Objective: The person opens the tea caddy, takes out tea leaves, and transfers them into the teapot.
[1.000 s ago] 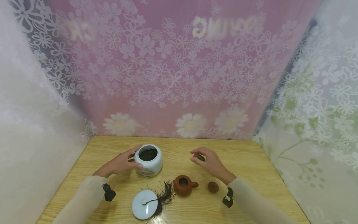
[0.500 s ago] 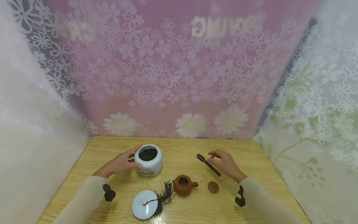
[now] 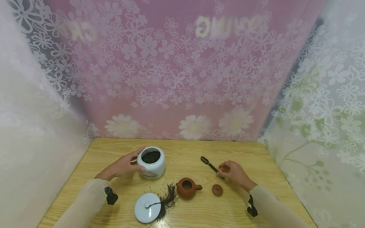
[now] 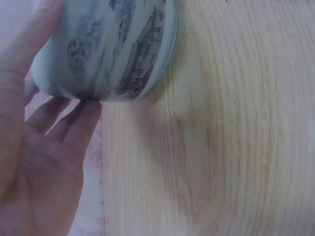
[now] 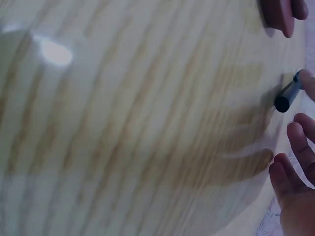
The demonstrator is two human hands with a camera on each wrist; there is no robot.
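Note:
My left hand [image 3: 122, 166] grips the side of a white porcelain jar [image 3: 155, 171], thumb at the front and fingers round the back. Dark tea leaves [image 3: 151, 157] fill the jar's open top. In the left wrist view, the jar [image 4: 108, 49] shows a blue-grey painted landscape. A dark tea scoop [image 3: 208, 163] lies slanted on the table. My right hand [image 3: 235, 173] is at the handle's near end, its thumb touching or right beside it, fingers loosely bent and apart. In the right wrist view, the handle's end [image 5: 282, 103] pokes out by a fingertip.
A brown clay teapot [image 3: 186, 189], uncovered, stands mid-table with its handle to the right. Beside it lies its small round lid [image 3: 217, 190]. The jar's white lid [image 3: 146, 209] with a dark tassel [image 3: 170, 198] lies at the front. Patterned curtains [image 3: 176, 79] border the wooden table [image 3: 182, 152].
My right hand has drawn back to the right, from over the scoop's head to the end of its handle, uncovering the scoop. My left hand stays on the jar.

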